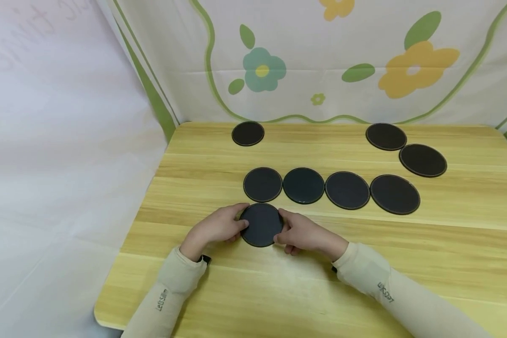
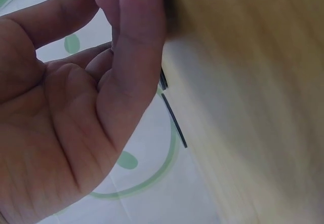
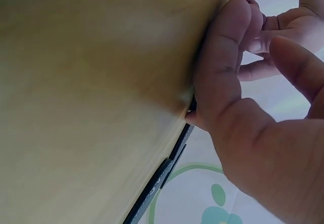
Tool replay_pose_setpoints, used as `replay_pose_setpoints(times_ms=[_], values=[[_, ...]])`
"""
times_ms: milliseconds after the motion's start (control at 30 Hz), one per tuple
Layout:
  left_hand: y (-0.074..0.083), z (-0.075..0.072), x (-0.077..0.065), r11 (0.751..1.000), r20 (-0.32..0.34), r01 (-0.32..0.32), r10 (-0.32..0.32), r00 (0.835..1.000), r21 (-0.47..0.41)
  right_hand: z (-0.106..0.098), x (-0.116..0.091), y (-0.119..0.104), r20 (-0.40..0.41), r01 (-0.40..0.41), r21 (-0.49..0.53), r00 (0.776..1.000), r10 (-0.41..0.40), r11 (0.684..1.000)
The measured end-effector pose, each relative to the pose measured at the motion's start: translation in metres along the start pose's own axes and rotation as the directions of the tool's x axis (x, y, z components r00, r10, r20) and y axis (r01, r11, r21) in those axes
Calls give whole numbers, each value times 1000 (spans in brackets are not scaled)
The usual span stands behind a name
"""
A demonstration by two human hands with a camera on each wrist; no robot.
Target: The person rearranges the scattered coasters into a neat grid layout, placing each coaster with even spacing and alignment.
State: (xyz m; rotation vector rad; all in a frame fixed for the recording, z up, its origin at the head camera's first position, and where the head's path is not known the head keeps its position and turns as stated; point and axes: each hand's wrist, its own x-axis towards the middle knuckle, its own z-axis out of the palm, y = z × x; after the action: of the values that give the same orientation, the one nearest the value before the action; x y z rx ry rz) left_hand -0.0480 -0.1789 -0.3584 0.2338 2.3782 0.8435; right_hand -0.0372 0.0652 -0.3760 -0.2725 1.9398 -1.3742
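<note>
A dark round coaster [image 1: 262,225] with a thin stitched rim lies between both hands, just in front of a row of similar coasters. The left hand [image 1: 219,226] holds its left edge, thumb on the upper face and the index finger along the far left rim. On the opposite edge, the right hand [image 1: 302,231] pinches it, thumb at the near right rim. Directly beyond it sits the row's leftmost coaster [image 1: 263,184], at the held coaster's far rim. In the left wrist view, the left palm [image 2: 55,127] shows; the right wrist view has the right hand [image 3: 253,112] low over the wood.
To the right in the row are a greenish-black coaster [image 1: 303,186], a dark coaster [image 1: 347,190] and another coaster [image 1: 395,194]. Farther back lie a single coaster [image 1: 248,134] and two at the right [image 1: 386,136]. A flowered cloth [image 1: 304,108] hangs behind the wooden table [image 1: 186,164].
</note>
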Motion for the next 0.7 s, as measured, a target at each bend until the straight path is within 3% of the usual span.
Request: replay_pose_setpoints(times_ms=[467, 700], values=[[1, -2, -2, 1000, -16, 17, -17, 1000, 23, -2, 3, 1, 1, 7, -13, 1000, -7, 1000], [5, -14, 3, 989, -72, -2, 12, 997, 146, -12, 3, -1, -19, 49, -44, 999, -50, 998]])
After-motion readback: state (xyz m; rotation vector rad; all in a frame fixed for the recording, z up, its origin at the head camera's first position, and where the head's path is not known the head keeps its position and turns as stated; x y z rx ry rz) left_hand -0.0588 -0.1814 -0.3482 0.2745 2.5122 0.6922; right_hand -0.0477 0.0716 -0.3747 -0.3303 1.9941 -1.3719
